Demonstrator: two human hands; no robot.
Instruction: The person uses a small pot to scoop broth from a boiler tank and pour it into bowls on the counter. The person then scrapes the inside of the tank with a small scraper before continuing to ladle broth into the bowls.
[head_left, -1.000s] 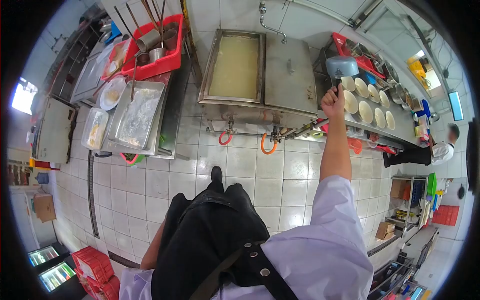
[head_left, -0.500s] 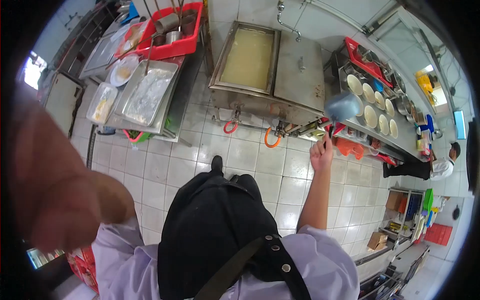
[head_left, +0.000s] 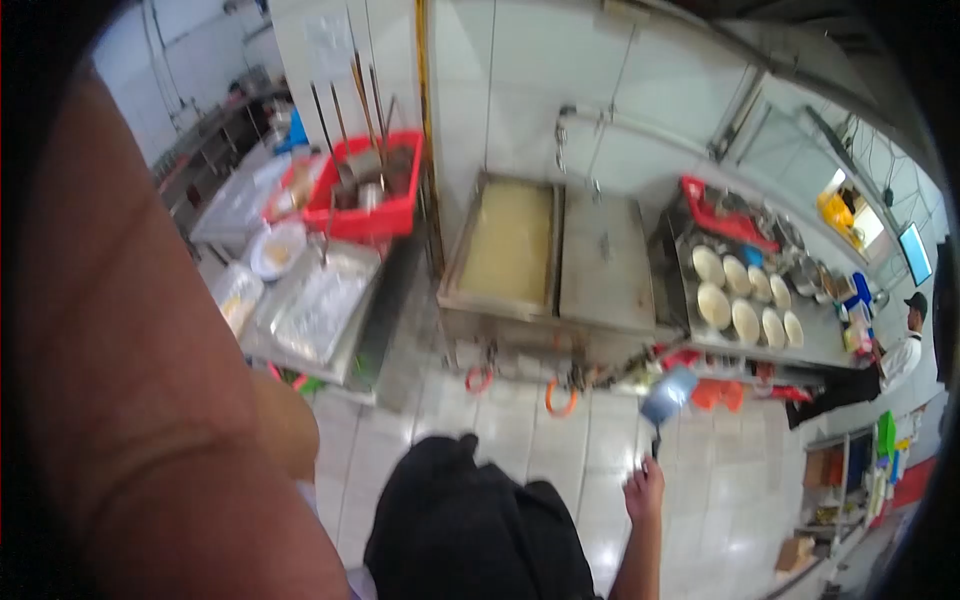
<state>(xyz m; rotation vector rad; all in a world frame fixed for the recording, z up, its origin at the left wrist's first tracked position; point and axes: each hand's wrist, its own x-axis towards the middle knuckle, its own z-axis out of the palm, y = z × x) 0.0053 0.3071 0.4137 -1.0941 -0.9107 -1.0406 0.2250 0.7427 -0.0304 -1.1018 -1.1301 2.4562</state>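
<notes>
My right hand (head_left: 644, 491) is closed around the dark handle of a small metal saucepan (head_left: 669, 396), holding it up over the tiled floor in front of the steel counter. The pan's round body is slightly blurred. Very close to the camera, my left hand (head_left: 170, 380) fills the left side of the view; its fingers run out of sight, so what they do is hidden. Beyond the pan stands a steel boiler with a vat (head_left: 507, 240) of cloudy yellowish liquid and a closed metal lid (head_left: 606, 260) beside it.
Several pale bowls (head_left: 745, 322) stand in rows on the right counter, near a red tray (head_left: 722, 215) of utensils. At left are a red basin (head_left: 365, 215) with long-handled strainers and a metal tray (head_left: 325, 310). A person (head_left: 900, 355) stands at the far right.
The view has tilted upward, so the counters sit lower. My left hand has come further across the left side. The saucepan remains in my right hand, now lower in the picture.
</notes>
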